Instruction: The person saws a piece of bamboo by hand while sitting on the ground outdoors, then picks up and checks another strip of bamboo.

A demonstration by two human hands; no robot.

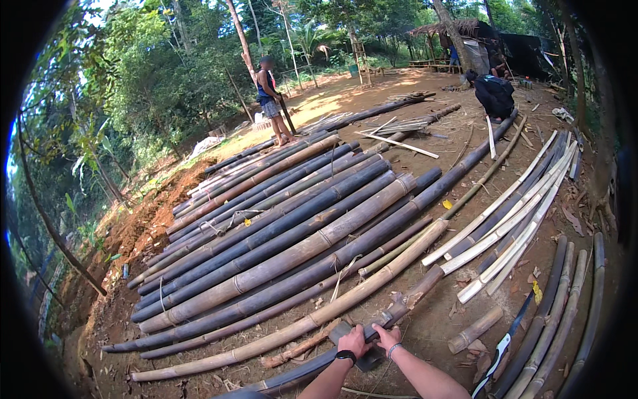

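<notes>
Both of my hands are on a dark bamboo pole point(309, 368) that runs from the lower edge up and to the right. My left hand point(353, 341), with a black band on its wrist, is closed around it. Close beside it, my right hand point(386, 337), wearing a thin bracelet, grips the same pole with the thumb on top. Under my hands, a dark flat-sided piece point(370, 360) lies across the pole; its kind is hard to make out. A short rough stick point(300, 350) rests on the soil just left of my left hand.
Many bamboo poles point(286, 259) lie side by side ahead and left. Pale split strips point(508, 229) are spread at right. A folding saw point(503, 346) with a white-and-black handle leans near more poles and a short bamboo piece point(476, 329). One person point(269, 96) stands; another point(493, 95) crouches.
</notes>
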